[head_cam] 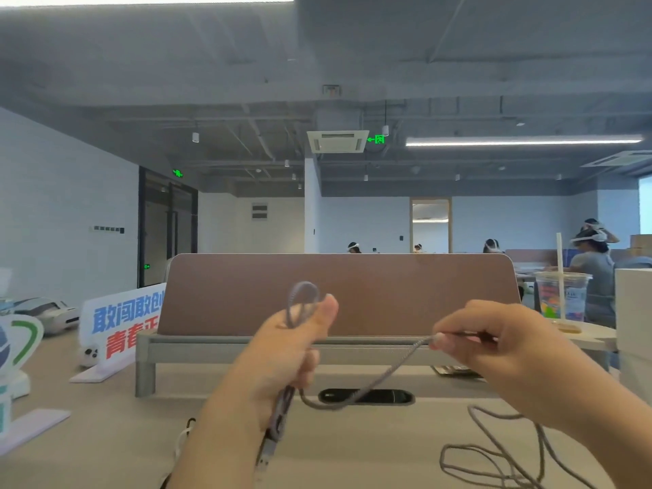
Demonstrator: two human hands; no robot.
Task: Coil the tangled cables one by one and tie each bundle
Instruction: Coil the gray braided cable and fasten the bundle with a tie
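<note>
My left hand grips a folded grey braided cable; a small loop sticks up past the thumb and the plug end hangs below the fist. From the fist the cable sags and rises to my right hand, which pinches it between thumb and fingertips. Loose grey cable loops lie on the desk at the lower right. A thin white cable and a black one show beside my left forearm, mostly hidden.
A brown divider panel on a grey shelf stands behind the hands. A black cable slot is in the desk. Signs stand left; a plastic cup with a straw stands right. People sit far back.
</note>
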